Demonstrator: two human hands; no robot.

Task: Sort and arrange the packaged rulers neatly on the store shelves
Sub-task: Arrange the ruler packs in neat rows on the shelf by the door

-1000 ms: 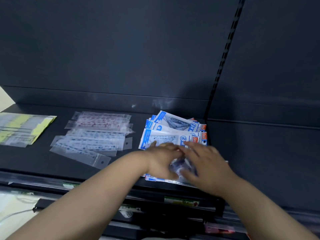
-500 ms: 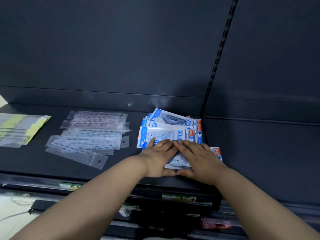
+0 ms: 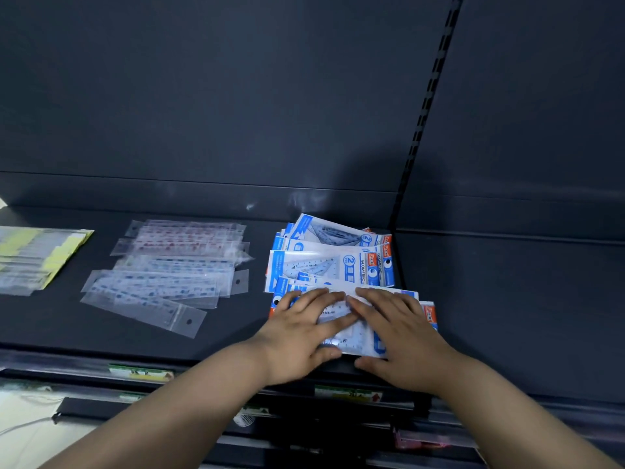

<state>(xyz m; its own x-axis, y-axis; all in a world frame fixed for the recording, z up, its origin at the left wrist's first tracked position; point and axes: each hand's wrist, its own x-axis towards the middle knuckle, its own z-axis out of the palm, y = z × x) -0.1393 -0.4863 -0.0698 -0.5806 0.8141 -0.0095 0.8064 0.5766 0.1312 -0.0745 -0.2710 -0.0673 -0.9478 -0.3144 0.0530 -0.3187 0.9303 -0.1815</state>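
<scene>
Head view. A dark store shelf (image 3: 67, 333) runs under a dark back panel (image 3: 203, 96). A slotted upright (image 3: 426, 113) divides it from the next bay (image 3: 507, 299) on the right.

Your left hand (image 3: 297, 336) and right hand (image 3: 402, 336) lie side by side, palms down, on the front pile of blue-and-white ruler packs (image 3: 348, 333). The fingers (image 3: 313, 295) are straight and spread and press flat. They grip nothing. A second pile of the same packs (image 3: 331, 265) sits fanned just behind, touching the front pile.

Risks:
- The packs look glossy and slick, so pressing from above may make the loose pile skate or fan out.
- The near edge of the front pile lies close to the shelf lip, above the price rail (image 3: 142, 372). A pull towards you could tip packs over the edge.
- A push away from you would likely drive the front pile into the fanned pile behind and skew it further.
- The right corner of the front pile (image 3: 429, 313) pokes past the line of the upright and could catch there.

Room to move:
- A strip of bare shelf shows to the left, before the clear ruler sleeves (image 3: 162, 282).
- Yellow-edged packs (image 3: 37, 255) lie well apart at the far left.
- The back panel stops any travel rearwards.
</scene>
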